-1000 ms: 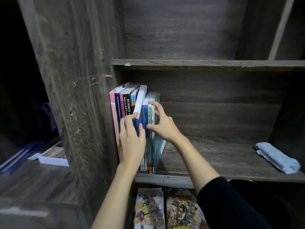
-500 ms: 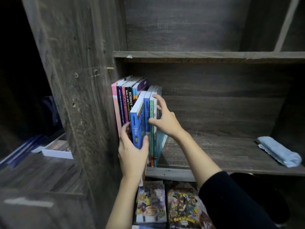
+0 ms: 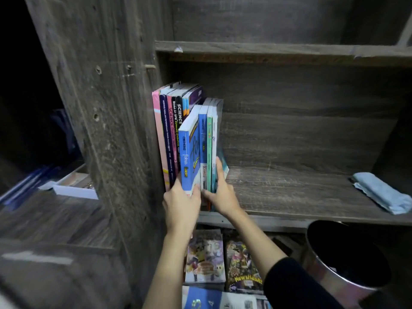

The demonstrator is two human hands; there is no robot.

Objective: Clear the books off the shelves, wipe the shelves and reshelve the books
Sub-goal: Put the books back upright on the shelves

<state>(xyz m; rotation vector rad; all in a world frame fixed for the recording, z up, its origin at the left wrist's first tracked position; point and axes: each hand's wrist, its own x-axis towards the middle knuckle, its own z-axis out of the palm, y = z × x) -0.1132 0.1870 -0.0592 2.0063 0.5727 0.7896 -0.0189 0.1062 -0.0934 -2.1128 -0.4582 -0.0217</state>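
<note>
A row of upright books (image 3: 171, 130) stands at the left end of the middle shelf (image 3: 289, 192), against the dark wooden side panel. My left hand (image 3: 181, 204) grips the bottom of a blue "fokus" book (image 3: 189, 150), which tilts forward out of the row. My right hand (image 3: 220, 192) holds the lower part of the blue, green and white books (image 3: 208, 141) at the row's right end, thumb on the spines and fingers round the outer cover. A folded light-blue cloth (image 3: 383, 190) lies at the shelf's right end.
More books and comic magazines (image 3: 205, 257) lie on the lower level below the shelf. A shiny metal bin (image 3: 343, 264) stands at the lower right. The upper shelf (image 3: 278, 50) has nothing on it. A white tray (image 3: 73, 186) sits on a surface to the left.
My left hand slid down from the spines and pulled the blue "fokus" book out and forward. My right hand dropped from the tops of the right-end books to their lower part.
</note>
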